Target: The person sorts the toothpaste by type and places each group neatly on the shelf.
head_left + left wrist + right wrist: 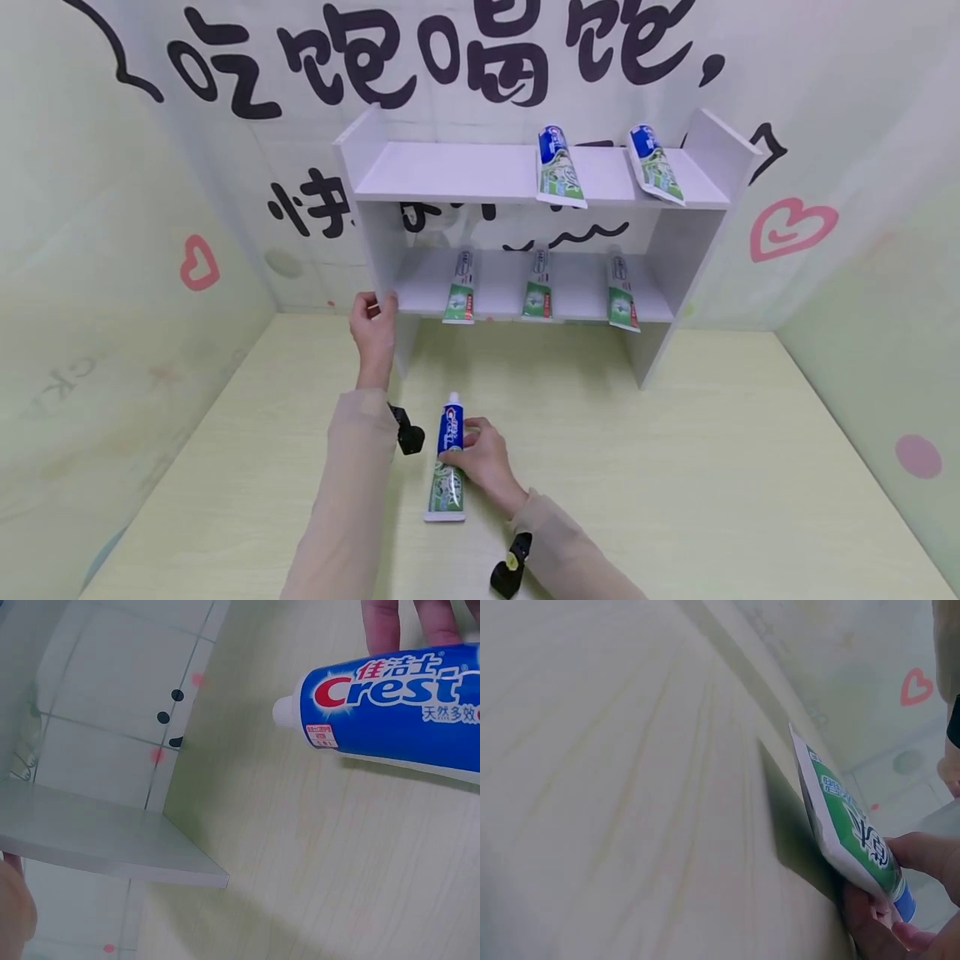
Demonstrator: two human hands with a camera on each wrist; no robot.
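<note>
My right hand (487,462) pinches a blue and green Crest toothpaste tube (450,479) by its side, thumb on top. The tube's white cap points toward the shelf; in the right wrist view its flat crimped end (821,817) stands a little above its shadow on the table. The blue cap half (397,705) fills the upper right of the left wrist view. At the shelf's left side panel (380,242), my left hand (372,333) grips the edge, partly hidden behind the panel in the left wrist view.
The white two-tier shelf stands at the table's back. Two Crest tubes (558,171) lean on its upper board, the second tube (657,167) at right. Three green and white tubes (537,287) lie on the lower board. Printed fabric walls enclose the pale wooden table (750,467).
</note>
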